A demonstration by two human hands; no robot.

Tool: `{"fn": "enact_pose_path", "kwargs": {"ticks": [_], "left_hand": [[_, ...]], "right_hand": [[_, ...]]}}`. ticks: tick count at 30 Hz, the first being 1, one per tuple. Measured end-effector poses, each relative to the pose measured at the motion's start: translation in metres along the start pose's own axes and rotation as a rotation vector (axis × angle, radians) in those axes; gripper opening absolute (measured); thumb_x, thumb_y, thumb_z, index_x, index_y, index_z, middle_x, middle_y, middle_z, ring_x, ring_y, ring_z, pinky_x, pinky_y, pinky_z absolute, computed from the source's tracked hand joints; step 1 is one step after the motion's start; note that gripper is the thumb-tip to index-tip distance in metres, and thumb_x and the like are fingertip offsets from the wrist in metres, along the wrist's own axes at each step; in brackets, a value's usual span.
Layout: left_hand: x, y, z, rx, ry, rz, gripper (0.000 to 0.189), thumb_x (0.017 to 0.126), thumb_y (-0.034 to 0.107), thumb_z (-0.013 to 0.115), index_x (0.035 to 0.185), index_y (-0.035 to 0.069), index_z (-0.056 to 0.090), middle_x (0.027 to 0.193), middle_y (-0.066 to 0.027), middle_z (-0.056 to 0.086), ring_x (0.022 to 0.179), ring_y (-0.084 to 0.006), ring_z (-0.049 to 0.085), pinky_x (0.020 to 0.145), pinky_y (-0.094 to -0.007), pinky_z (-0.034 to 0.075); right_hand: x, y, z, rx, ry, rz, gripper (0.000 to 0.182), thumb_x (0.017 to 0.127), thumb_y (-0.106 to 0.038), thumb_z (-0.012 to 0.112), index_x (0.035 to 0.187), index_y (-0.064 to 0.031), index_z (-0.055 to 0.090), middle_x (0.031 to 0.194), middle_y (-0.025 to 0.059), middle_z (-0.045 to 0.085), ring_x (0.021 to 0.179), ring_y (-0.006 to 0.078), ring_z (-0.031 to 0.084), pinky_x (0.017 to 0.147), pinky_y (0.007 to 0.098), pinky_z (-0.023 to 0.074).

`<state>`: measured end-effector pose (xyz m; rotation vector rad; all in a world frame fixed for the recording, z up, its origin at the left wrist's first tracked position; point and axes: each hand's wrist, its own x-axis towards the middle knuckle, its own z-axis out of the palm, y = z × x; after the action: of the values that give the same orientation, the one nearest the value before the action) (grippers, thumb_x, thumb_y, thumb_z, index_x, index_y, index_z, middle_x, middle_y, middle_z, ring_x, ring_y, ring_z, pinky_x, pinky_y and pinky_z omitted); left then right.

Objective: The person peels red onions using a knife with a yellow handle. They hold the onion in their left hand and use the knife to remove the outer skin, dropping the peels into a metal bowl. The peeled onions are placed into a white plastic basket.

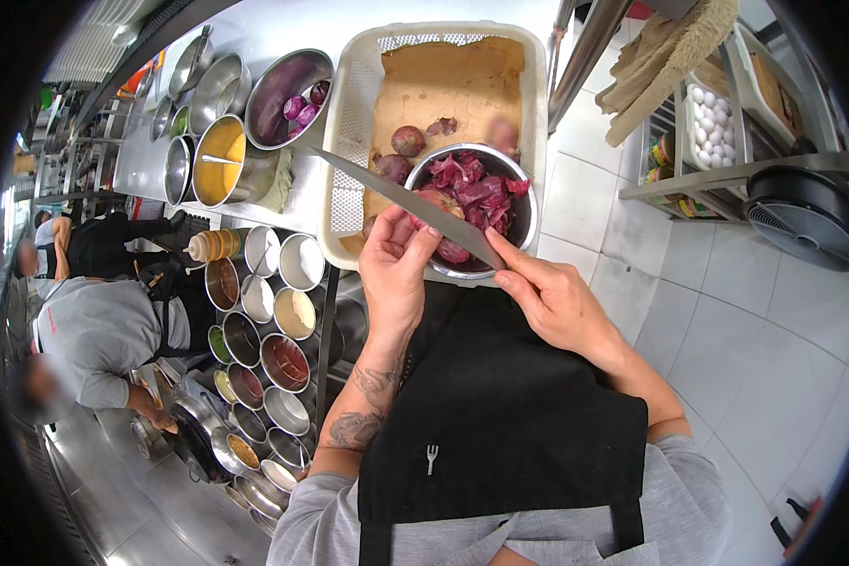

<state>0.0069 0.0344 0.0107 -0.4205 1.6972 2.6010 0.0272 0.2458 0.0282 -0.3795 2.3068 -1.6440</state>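
Note:
My right hand [545, 293] grips the handle end of a large kitchen knife [410, 205], its blade reaching up and left over a steel bowl [533, 219]. The bowl holds red onion skins [477, 187] and sits at the near end of a white perforated plastic crate [339, 156]. My left hand [396, 269] is raised behind the blade with fingers curled, at the bowl's left rim; part of a red onion [417, 221] shows at its fingertips. Whole red onions [407, 141] lie on brown paper [453, 85] in the crate. Peeled red onions [294, 107] are in a steel bowl [255, 92] to the left.
Left of the crate stand a steel pot of yellow liquid [219, 159] and other bowls. Below them are several metal containers [285, 362] of sauces and powders. Co-workers [106, 332] are at far left. A rack with eggs [711, 127] stands right, beyond a metal post [586, 64].

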Motion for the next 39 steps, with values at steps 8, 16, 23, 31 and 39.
{"fn": "enact_pose_path", "kwargs": {"ticks": [8,16,23,31,39], "left_hand": [[-0.010,0.004,0.012,0.139,0.002,0.108,0.050,0.091,-0.009,0.066,0.135,-0.008,0.044,0.128,-0.0187,0.061,0.116,-0.0225,0.064,0.098,-0.0338,0.056],[-0.015,-0.011,0.021,0.227,0.034,0.259,0.057,0.087,-0.011,0.071,0.136,-0.008,0.043,0.132,-0.0216,0.058,0.121,-0.0255,0.062,0.103,-0.0372,0.055],[-0.015,-0.020,0.018,0.446,0.021,0.412,0.058,0.083,-0.011,0.075,0.133,-0.009,0.047,0.137,-0.0238,0.056,0.124,-0.0281,0.060,0.105,-0.0400,0.054],[-0.025,-0.034,0.014,0.456,-0.065,0.387,0.057,0.082,-0.009,0.077,0.132,-0.009,0.049,0.136,-0.0226,0.058,0.123,-0.0279,0.061,0.105,-0.0398,0.054],[-0.026,-0.028,0.020,0.268,-0.043,0.294,0.054,0.084,-0.012,0.071,0.131,-0.006,0.046,0.134,-0.0194,0.056,0.124,-0.0263,0.059,0.107,-0.0389,0.051]], "right_hand": [[0.008,-0.008,0.004,0.051,-0.030,0.077,0.048,0.101,-0.023,0.062,0.147,-0.0136,0.051,0.096,0.0253,0.070,0.088,0.0439,0.070,0.074,0.0414,0.0551],[0.013,-0.002,0.010,0.110,-0.043,0.142,0.049,0.104,-0.028,0.059,0.149,-0.0125,0.049,0.077,0.0261,0.064,0.070,0.0320,0.069,0.068,0.0364,0.0528],[0.016,-0.001,0.010,0.316,-0.087,0.249,0.052,0.107,-0.033,0.053,0.152,-0.0099,0.046,0.062,0.0046,0.051,0.059,0.0103,0.052,0.059,0.0291,0.0463],[0.024,0.001,0.007,0.428,-0.089,0.328,0.053,0.108,-0.035,0.052,0.152,-0.0067,0.045,0.065,0.0008,0.051,0.060,0.0089,0.052,0.057,0.0274,0.0448],[0.028,0.005,0.011,0.383,-0.077,0.231,0.055,0.108,-0.039,0.050,0.154,-0.0086,0.044,0.065,0.0013,0.051,0.058,0.0074,0.050,0.054,0.0242,0.0423]]}}
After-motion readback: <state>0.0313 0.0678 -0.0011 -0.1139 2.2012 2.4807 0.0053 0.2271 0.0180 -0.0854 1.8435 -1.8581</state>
